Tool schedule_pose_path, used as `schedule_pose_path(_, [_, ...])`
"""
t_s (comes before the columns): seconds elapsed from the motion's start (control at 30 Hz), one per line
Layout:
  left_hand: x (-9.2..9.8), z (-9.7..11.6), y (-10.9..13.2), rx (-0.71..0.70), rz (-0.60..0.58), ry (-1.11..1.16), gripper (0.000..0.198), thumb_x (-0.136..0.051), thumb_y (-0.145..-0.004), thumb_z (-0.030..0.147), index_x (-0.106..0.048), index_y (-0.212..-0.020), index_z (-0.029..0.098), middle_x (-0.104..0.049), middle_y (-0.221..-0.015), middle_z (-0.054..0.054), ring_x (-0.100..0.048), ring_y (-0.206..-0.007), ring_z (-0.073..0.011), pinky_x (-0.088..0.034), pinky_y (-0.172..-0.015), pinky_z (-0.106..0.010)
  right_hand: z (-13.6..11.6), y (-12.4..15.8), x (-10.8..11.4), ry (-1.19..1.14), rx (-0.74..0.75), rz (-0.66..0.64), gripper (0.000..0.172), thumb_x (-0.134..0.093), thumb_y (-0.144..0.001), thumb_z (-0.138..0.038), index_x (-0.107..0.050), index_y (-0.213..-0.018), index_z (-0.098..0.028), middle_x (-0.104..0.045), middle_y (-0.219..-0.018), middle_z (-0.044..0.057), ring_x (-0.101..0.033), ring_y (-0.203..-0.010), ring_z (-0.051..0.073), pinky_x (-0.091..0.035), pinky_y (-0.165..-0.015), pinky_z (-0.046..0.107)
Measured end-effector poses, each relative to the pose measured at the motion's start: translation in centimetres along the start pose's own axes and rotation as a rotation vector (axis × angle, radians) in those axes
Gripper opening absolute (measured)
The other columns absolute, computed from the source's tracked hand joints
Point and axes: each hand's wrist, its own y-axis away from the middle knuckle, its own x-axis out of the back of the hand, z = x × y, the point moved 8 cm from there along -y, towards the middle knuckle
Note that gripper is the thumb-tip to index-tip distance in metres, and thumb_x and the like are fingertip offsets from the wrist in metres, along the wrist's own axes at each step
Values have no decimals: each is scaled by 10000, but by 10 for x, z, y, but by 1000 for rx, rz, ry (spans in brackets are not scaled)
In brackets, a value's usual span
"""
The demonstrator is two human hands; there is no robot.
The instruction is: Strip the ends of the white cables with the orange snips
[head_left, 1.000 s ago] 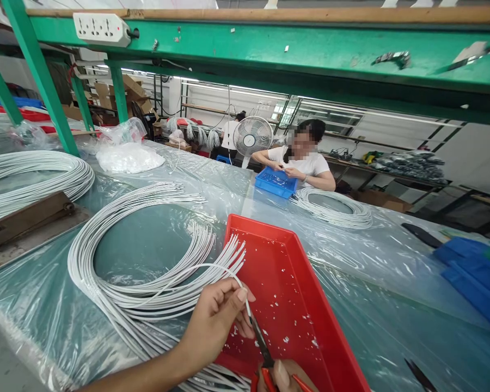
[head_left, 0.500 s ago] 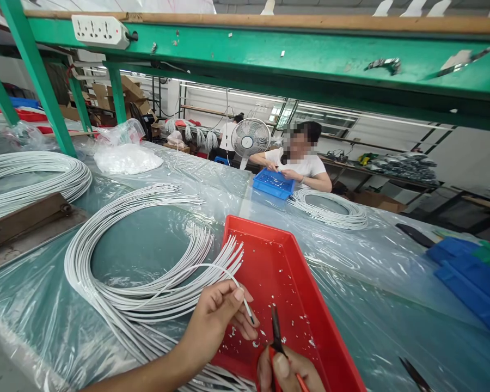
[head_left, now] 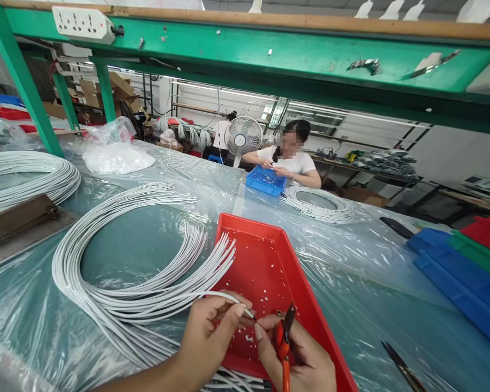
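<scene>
White cable pinched in left hand at six o'clock, over red tray, orange-handled cutters gripped in right hand at five o'clock, just beside cable's tip, coiled bundle at eight o'clock.

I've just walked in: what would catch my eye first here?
Probably the bright red tray, low in the middle, speckled with white scraps. At its near end, the left hand holds a white cable, the right hand orange-handled cutters. A big coil of white cables lies to the tray's left.
</scene>
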Motion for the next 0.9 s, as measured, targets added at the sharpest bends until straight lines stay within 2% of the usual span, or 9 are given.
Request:
schedule_pose_path(0.2, [1,5,5,-86,0,-143,165,-523,-827,253,-659,-833,160,-658,-832,-51,-600,-794,-154,-467,-734,-211,-3,-1,-1,70,74,-12,91,-586,-743,-229,-565,-674,-174,-510,-600,-13,-469,-493,124,-392,-498,205])
schedule_pose_path(0.37, [1,4,7,-100,-8,-186,168,-509,-835,243,-657,-827,164,-662,-848,-52,-597,-817,-154,-454,-756,-211,-2,0,-1,60,95,1,65,-597,-740,-208,-565,-697,-170,-512,-611,-17,-474,-494,120,-398,-504,199])
schedule_pose_path(0.57, [-2,10,8,-158,-48,-254,168,-498,-839,202,-658,-883,177,-673,-853,-38,-613,-808,-142,-465,-755,-203,-17,2,-1,145,287,22,74,-583,-767,-139,-533,-719,-165,-484,-618,-14,-478,-530,119,-395,-547,192])
schedule_pose_path(0.9, [-2,7,8,-145,-43,-194,172,-498,-839,214,-658,-867,158,-664,-850,-46,-605,-806,-134,-461,-745,-195,-21,1,1,165,338,42,63,-548,-768,-138,-525,-723,-176,-471,-623,-30,-460,-507,101,-386,-525,180])
